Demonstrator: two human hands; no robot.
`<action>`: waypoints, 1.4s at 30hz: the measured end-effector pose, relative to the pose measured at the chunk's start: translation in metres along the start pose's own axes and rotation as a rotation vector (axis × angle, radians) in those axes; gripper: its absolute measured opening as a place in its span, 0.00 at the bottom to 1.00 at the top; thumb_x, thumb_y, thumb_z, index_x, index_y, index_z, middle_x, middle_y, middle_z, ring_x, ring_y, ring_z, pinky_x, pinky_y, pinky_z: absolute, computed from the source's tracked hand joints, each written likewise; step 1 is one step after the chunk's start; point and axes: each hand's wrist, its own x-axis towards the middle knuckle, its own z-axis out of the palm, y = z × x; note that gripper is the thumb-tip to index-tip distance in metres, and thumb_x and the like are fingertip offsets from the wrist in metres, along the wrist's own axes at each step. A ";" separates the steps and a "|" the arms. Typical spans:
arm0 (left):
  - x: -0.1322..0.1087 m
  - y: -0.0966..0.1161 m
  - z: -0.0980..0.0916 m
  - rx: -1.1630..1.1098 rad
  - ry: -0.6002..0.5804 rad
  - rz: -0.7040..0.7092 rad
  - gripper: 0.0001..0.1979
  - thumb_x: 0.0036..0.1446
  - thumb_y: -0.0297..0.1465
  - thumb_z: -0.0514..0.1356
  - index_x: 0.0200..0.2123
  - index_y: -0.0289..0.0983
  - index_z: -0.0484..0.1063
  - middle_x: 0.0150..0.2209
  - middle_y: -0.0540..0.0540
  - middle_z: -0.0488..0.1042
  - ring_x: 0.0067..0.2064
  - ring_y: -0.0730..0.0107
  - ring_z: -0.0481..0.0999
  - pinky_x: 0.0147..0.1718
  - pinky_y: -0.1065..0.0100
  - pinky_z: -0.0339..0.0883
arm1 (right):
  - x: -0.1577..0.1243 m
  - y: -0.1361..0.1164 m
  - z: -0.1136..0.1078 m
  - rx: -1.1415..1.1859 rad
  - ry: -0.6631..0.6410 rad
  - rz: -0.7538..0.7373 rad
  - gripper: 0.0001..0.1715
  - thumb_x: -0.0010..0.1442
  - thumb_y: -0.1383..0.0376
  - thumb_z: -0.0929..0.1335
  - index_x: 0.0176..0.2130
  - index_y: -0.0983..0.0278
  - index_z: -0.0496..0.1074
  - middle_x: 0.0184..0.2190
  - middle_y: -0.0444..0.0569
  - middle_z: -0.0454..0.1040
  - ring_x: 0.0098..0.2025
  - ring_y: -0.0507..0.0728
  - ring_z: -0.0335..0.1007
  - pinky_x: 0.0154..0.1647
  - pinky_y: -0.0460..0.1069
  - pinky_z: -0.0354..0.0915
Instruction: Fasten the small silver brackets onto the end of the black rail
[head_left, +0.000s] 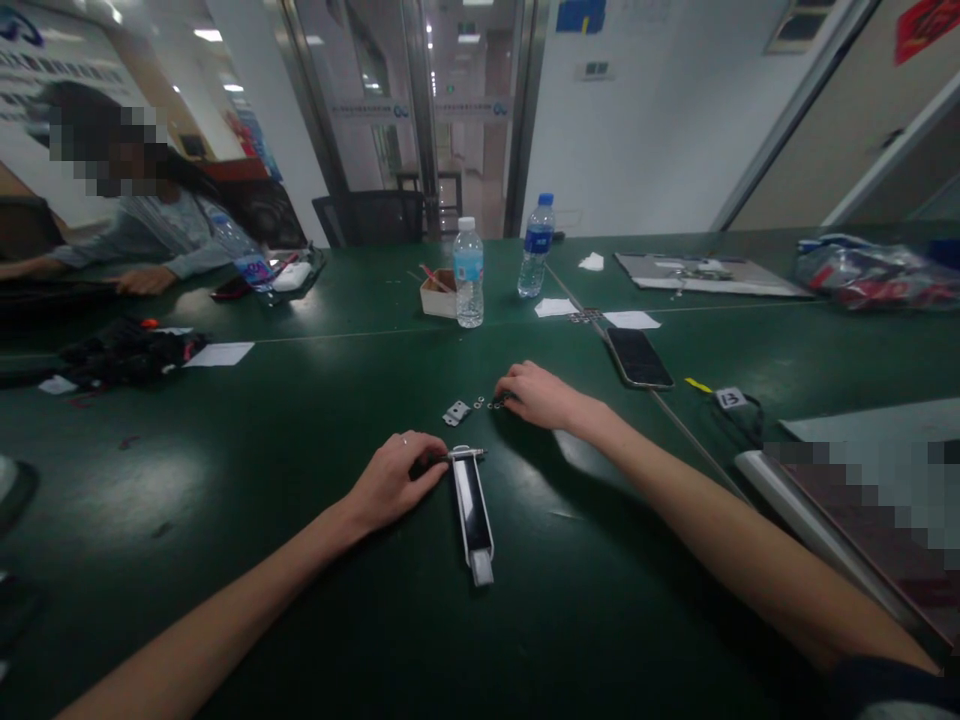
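Note:
A long, narrow device (475, 510) with a white frame and a dark glossy face lies on the green table, a pale grey block at its near end. Across its far end sits a thin metal rod (475, 454). My left hand (397, 480), a ring on one finger, is closed in a pinch at the rod's left end. Beyond the device rests a small metal bracket (456, 412) with holes. Several tiny washers (490, 406) lie to its right. My right hand (538, 393) has its fingertips bent together down at these washers; what is between them is hidden.
Two water bottles (469, 280) and a small open box (436, 295) stand farther back. A phone (639, 357) lies to the right, near a laptop-like slab (840, 530). At the left, a black bundle (124, 350) lies on the table; a person (150, 220) sits beyond it.

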 end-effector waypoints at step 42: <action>0.000 0.010 0.000 0.117 0.008 0.131 0.07 0.62 0.28 0.56 0.43 0.37 0.69 0.37 0.47 0.73 0.36 0.66 0.70 0.37 0.64 0.62 | 0.001 0.007 -0.006 0.016 -0.176 0.147 0.10 0.54 0.64 0.68 0.38 0.63 0.74 0.37 0.51 0.75 0.41 0.59 0.70 0.38 0.50 0.61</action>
